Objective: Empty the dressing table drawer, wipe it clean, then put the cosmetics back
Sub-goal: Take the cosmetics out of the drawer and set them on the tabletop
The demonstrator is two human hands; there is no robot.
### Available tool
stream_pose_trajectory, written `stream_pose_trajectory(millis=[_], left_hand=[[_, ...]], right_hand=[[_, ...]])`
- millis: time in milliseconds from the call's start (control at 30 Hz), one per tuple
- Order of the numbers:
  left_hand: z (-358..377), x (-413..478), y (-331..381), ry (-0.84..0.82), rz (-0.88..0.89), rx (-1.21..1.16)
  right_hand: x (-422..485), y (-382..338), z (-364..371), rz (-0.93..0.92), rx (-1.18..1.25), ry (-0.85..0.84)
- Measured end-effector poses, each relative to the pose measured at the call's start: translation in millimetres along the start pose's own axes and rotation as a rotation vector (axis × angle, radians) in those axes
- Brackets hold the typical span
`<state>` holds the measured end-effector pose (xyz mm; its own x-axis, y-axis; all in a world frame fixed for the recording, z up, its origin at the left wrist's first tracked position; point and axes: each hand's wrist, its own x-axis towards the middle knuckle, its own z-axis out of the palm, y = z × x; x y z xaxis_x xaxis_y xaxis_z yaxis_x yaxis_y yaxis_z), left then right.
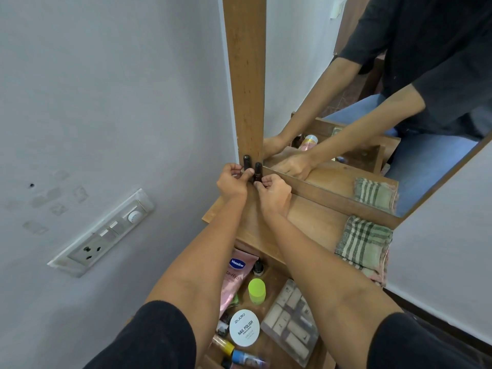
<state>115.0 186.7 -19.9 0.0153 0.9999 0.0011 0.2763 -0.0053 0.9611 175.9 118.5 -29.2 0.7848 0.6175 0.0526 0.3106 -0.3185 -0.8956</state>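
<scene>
Two dark tubes stand upright at the back left corner of the tabletop (314,222), against the mirror frame (245,75). The left hand (231,182) pinches the left tube (246,161) and the right hand (274,193) pinches the right tube (258,170). Below, the open drawer (275,282) holds cosmetics, including a Vaseline tube (235,278). A checked cloth (363,243) lies on the tabletop to the right.

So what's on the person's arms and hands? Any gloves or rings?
No gloves, rings or watch show on the left hand or the right hand. Both arms are uncovered up to short black sleeves, the left sleeve and the right sleeve, plain with no markings.
</scene>
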Motion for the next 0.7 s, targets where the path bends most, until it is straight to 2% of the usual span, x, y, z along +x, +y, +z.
stream_pose_trajectory(millis=[167,367,700], left_hand=[[-2,-1,2,-0.014,-0.034,0.024],[-25,-15,-1,-0.018,-0.096,0.054],[-99,-73,-40,-0.02,0.06,0.088]], right_hand=[[-2,0,-1,-0.017,-0.001,0.005],[-9,5,-10,-0.044,0.111,-0.042],[-82,20,-53,-0.109,0.259,-0.149]])
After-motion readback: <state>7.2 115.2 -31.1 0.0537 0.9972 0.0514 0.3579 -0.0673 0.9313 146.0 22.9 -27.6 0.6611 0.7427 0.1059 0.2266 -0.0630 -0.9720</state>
